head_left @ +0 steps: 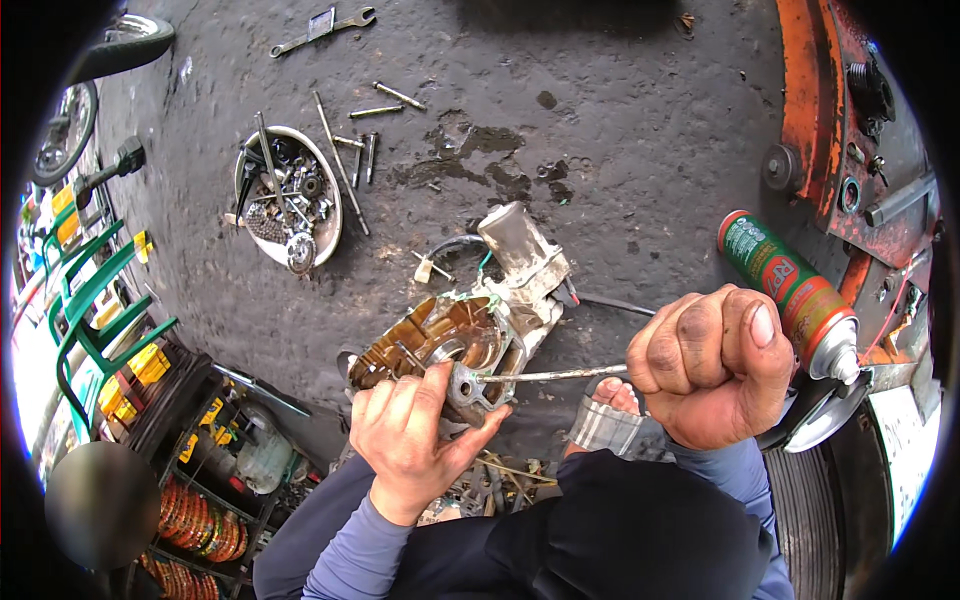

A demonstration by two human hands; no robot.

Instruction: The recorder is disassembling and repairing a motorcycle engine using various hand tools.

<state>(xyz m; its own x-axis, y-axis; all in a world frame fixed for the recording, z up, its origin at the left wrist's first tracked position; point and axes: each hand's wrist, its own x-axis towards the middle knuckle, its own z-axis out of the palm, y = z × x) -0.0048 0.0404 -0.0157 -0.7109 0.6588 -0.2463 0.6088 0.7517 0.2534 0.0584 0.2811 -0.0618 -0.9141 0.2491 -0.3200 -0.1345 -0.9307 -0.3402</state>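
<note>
A greasy metal engine casing point(425, 335) lies tilted before me, its brown oily inside facing up. My left hand point(405, 430) grips its near edge, thumb and fingers around a corner lug. From that lug a thin metal rod point(560, 375) runs right, into my right hand point(715, 360). That hand is a tight fist with grimy knuckles; whatever handle the rod has is hidden inside it. A pale, dirty block-shaped metal part point(525, 250) adjoins the casing's far right side.
A round bowl point(335, 190) of small metal parts stands at the far left, near several long bolts point(398, 95) and a spanner point(325, 30). A green-and-red spray can point(770, 270) is beyond my right fist. An orange metal frame point(808, 100) borders the right, a green rack point(90, 290) the left.
</note>
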